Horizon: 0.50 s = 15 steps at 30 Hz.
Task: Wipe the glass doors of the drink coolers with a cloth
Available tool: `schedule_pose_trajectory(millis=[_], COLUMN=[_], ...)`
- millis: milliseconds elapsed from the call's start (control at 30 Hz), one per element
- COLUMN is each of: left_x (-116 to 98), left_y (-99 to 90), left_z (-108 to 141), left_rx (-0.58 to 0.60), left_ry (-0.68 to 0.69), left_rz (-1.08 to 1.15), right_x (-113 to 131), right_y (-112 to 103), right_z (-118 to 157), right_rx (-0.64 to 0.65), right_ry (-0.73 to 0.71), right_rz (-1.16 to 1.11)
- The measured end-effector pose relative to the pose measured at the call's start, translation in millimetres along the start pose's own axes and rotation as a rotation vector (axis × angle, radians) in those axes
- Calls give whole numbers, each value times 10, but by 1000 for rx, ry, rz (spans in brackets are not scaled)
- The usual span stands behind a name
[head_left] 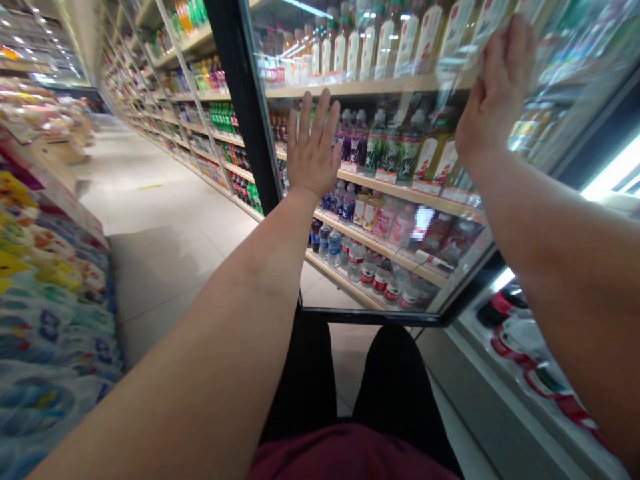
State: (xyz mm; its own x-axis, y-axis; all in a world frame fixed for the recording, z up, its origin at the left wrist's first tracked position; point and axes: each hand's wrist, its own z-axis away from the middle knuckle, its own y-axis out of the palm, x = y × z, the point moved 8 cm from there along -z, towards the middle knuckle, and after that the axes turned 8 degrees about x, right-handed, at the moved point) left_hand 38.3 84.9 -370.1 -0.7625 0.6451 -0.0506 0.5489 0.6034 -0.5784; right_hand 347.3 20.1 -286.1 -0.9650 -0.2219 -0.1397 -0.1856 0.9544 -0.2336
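Both my arms stretch forward to a glass door (pixel 350 317) with a black frame, which stands swung out from a cooler on the right. My left hand (pixel 314 150) lies flat with fingers spread against the pane, near its left side. Higher up on the right, my right hand (pixel 500 93) is also flat on or just at the glass, its fingers stretched upward. Neither hand holds anything. Through the pane show rows of bottles, among them dark green-labelled bottles (pixel 400 150) and tall white-labelled bottles (pixel 387 43).
The cooler (pixel 465 387) holds bottles with red labels (pixel 520 343) at lower right. Long shelves (pixel 200 100) of drinks run away along the aisle. Stacked plastic-wrapped packs (pixel 50 320) stand at the left, beside the pale tiled floor (pixel 150 253). My legs (pixel 395 380) are just below the door.
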Motion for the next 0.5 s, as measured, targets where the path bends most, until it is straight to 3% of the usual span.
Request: schedule_pose_trajectory(millis=[133,333,500], left_x=[-16,-7,-18], left_y=[2,-2,1], left_z=[-9,-29,-35], left_rx=[-6,-3,19], left_ry=[-4,-9,-18], left_rz=[-56,-71,-123], right_x=[166,425,340], right_y=[149,254,98], right_z=[298,781,732], right_rx=[77,336,379], right_ry=[-19,-8,6], right_rz=[-13,-69,-115])
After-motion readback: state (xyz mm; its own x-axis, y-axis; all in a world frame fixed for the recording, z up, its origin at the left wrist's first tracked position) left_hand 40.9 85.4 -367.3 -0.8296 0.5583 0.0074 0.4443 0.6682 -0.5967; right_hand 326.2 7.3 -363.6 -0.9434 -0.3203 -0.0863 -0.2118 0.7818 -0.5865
